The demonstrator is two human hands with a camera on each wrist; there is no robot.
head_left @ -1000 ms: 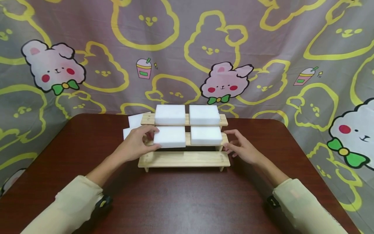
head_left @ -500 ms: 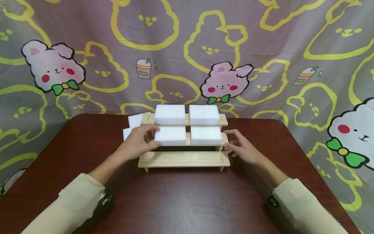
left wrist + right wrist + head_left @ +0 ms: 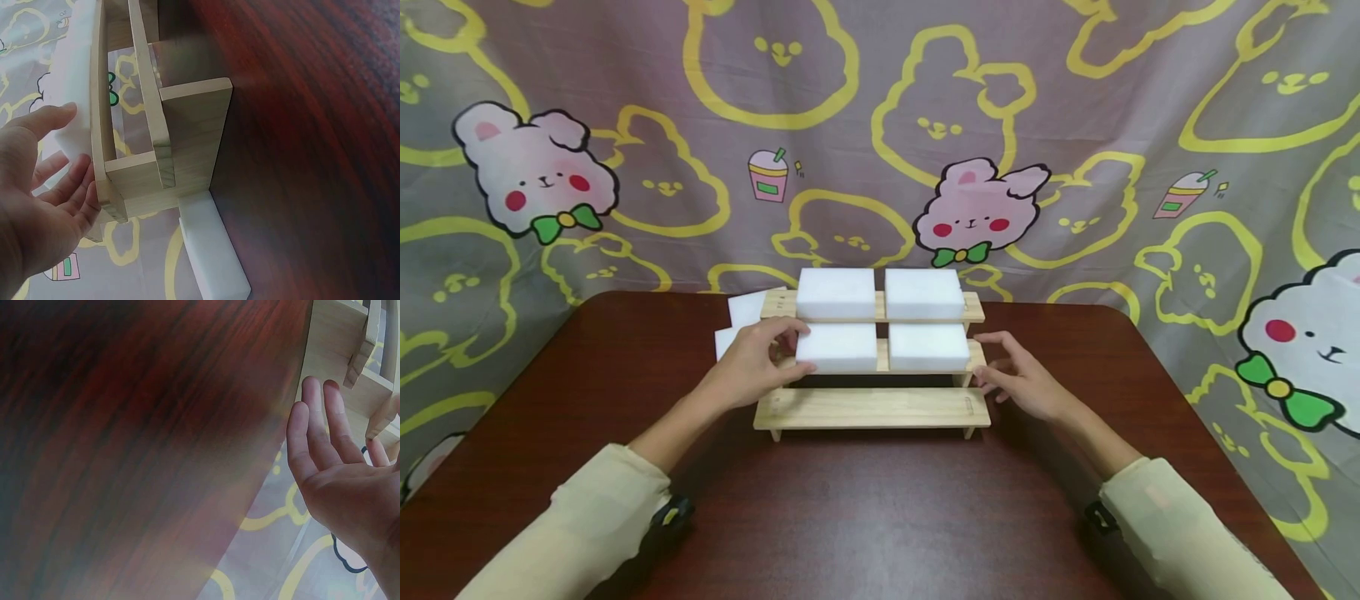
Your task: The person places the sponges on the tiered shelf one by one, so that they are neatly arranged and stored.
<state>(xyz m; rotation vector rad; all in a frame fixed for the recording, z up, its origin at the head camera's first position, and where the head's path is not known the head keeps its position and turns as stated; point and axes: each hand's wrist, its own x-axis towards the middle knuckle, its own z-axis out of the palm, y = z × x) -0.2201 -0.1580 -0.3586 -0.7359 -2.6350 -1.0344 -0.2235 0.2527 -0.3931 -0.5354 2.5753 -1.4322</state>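
Left hand (image 3: 752, 365) holds the middle left block (image 3: 837, 347) by its outer end: thumb on the front face, fingers bent round toward the rear corner, spread to the block's depth. The block lies flat on the middle shelf (image 3: 882, 358) of a stepped stand (image 3: 194, 134), just beside the middle right block (image 3: 928, 346), bare wood between them. Right hand (image 3: 1021, 379) is at the stand's right end, fingers apart and holding nothing; contact with the wood cannot be told. Step in hand, as judged: aligning the block on its shelf. Best done with a light pinch, front edge parallel to the shelf edge, small nudges, and an outward release clear of the neighbour; a hard squeeze would probably dent it. Materials: blocks look like matt white foam, rectangular, crisp-edged; upper left block (image 3: 835, 292) and upper right block (image 3: 922, 292) are similar. Stand is pale wood, fine-grained, with square-cut planks. Counter (image 3: 880, 508) is dark red-brown, streaked, slightly glossy. Another white piece (image 3: 747, 309) lies at the stand's left rear.
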